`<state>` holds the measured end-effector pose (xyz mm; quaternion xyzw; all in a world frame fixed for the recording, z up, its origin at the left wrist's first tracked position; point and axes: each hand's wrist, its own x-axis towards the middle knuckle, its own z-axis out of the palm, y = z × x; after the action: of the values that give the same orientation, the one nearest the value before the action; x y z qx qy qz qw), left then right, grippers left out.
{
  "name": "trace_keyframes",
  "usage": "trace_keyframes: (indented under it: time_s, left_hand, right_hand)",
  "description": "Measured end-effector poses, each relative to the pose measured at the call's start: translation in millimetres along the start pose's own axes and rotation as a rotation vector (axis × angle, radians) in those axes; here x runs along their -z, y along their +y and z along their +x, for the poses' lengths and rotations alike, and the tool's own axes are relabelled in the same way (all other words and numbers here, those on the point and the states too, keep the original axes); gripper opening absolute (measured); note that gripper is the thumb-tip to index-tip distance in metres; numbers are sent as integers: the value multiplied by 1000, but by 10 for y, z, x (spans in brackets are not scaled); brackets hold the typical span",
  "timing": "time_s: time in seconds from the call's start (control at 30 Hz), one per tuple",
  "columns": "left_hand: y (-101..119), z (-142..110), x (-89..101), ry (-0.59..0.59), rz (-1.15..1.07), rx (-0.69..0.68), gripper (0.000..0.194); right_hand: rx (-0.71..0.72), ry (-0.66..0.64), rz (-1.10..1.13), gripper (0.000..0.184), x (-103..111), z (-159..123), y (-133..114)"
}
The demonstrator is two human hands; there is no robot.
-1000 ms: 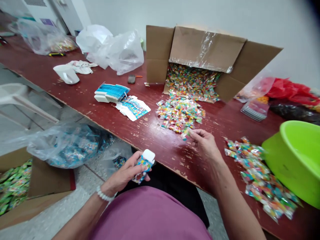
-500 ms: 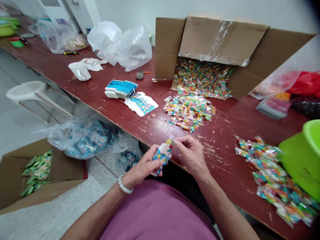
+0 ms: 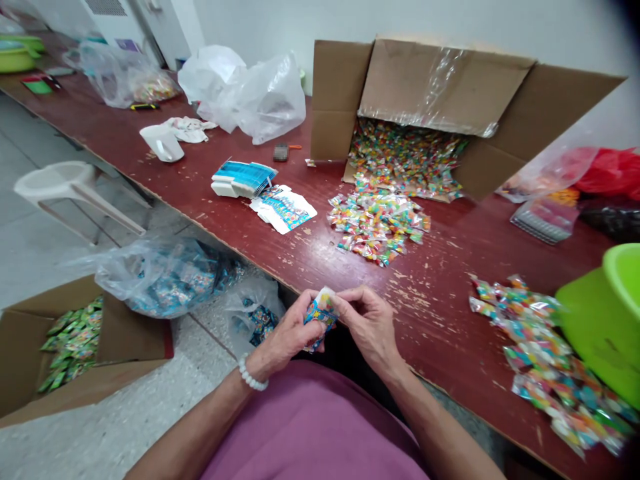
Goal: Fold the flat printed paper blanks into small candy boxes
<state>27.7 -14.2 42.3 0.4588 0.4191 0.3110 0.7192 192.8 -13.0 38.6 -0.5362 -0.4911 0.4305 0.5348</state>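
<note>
Colourful small carton (image 3: 320, 319) gripped by left hand (image 3: 287, 335), right hand (image 3: 367, 323) fingers (image 3: 345, 308) pinching its top, both hands raised at red table (image 3: 440, 313) edge

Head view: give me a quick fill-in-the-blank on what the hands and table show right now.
1. Both the left hand and the right hand grip one small printed ____.
2. The cardboard carton on the table lies tipped on its ____, spilling candy packets.
3. The basin at the right edge is ____ in colour.

Missing words: box; side; green
</note>
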Motion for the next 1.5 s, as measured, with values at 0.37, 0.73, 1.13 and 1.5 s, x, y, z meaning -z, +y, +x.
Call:
trace_keyframes:
  time_s: [0.37,0.73,1.13,1.5]
  left_hand:
    - [-8,7,4,128,-263,-22,50]
    - [-52,38,33,134,-304,-41,35]
    - [-2,72,50,80,-590,188,43]
    - [-6,45,35,249,-611,117,31]
  right_hand:
    - [201,-306,-215,25,78,50,-12]
    - [-192,-337,235,30,-61,56,120]
    - [48,-229,139,16,-90,42,97]
    - [173,-193,31,7,-156,-12,150]
